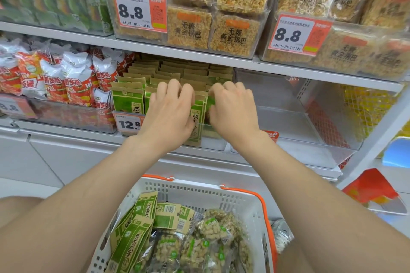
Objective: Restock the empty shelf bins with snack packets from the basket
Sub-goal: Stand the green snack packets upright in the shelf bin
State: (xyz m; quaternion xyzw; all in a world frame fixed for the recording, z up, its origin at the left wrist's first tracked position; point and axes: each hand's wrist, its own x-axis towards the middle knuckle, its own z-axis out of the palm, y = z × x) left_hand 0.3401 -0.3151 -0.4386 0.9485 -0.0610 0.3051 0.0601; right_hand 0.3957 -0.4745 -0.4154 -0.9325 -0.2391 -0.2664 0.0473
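Note:
Both hands are at the clear shelf bin [213, 139] packed with upright green and tan snack packets [128, 101]. My left hand [170, 113] has its fingers curled over the tops of the front packets. My right hand [233, 111] grips the front packets at the bin's right side, fingers curled over their top edges. Below, a white basket with orange handles [255, 208] holds more green packets [142, 224] and clear bags of pale snacks [213, 228]. An empty clear bin [288, 117] stands just right of my right hand.
Red and white snack bags [73, 77] fill the bin to the left. The upper shelf carries bins of golden rice-crisp packs [235, 31] with 8.8 price tags [139, 10]. A white shelf post [377, 139] stands at the right, with a red carton [372, 188] on the floor.

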